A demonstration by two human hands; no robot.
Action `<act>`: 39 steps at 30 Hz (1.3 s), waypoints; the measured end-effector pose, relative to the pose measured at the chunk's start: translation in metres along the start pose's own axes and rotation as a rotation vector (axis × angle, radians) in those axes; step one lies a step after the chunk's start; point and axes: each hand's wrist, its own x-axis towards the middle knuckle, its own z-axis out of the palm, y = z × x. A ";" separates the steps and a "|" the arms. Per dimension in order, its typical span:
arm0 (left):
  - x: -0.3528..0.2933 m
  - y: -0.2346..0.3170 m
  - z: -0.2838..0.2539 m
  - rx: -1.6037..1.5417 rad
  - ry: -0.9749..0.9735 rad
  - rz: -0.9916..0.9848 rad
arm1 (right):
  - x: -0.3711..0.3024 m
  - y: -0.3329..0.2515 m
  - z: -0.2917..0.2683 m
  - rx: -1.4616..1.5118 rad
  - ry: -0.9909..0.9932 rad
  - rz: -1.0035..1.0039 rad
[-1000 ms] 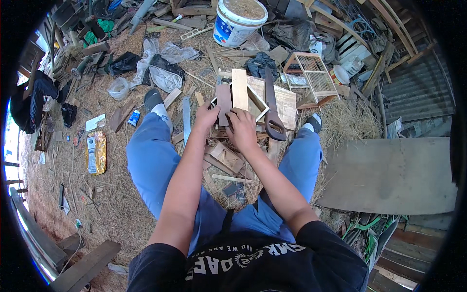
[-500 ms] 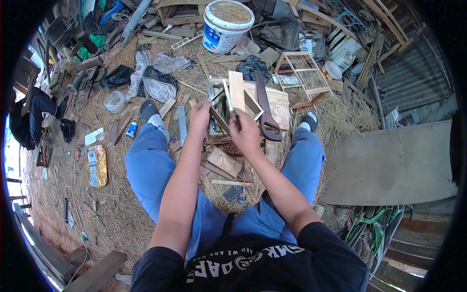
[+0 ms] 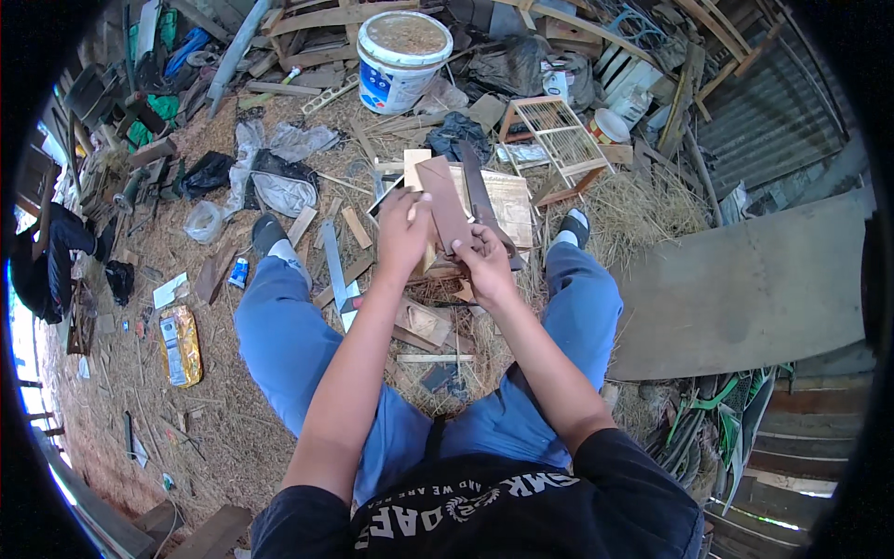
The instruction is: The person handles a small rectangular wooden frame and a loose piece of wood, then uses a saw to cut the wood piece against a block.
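A flat brown wooden board [image 3: 444, 207] is tilted up in front of me, held between both hands. My right hand [image 3: 486, 265] pinches its near end between thumb and fingers. My left hand [image 3: 405, 228] is closed at its left edge, with the fingertips partly hidden. Beside the left hand a pale wooden strip [image 3: 416, 166] and a dark edge show; whether they join the board I cannot tell. A handsaw [image 3: 477, 191] lies just right of the board, its handle partly covered by my right hand. Under it is a pale wooden panel [image 3: 515, 200].
A metal blade-like strip [image 3: 332, 247] lies left of my hands. Wood offcuts [image 3: 424, 323] lie between my legs. Farther off stand a white-and-blue bucket [image 3: 400, 70] and a slatted wooden frame [image 3: 559, 135]. A large flat sheet [image 3: 736, 289] lies to the right, with a gold packet [image 3: 181, 345] on the left.
The open wooden frame in my hands is no longer plainly seen; a flat brown face is now turned up. My right hand has shifted to the near end. The view has tilted slightly.
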 end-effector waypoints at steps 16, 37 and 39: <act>0.005 0.027 0.026 -0.082 -0.277 -0.352 | 0.007 0.020 -0.113 -1.466 0.085 -0.462; -0.022 0.021 0.226 0.686 -0.673 0.259 | -0.034 -0.060 -0.208 -0.504 0.627 -0.071; -0.029 0.012 0.234 0.683 -0.654 0.357 | -0.033 -0.050 -0.211 -0.485 0.614 -0.123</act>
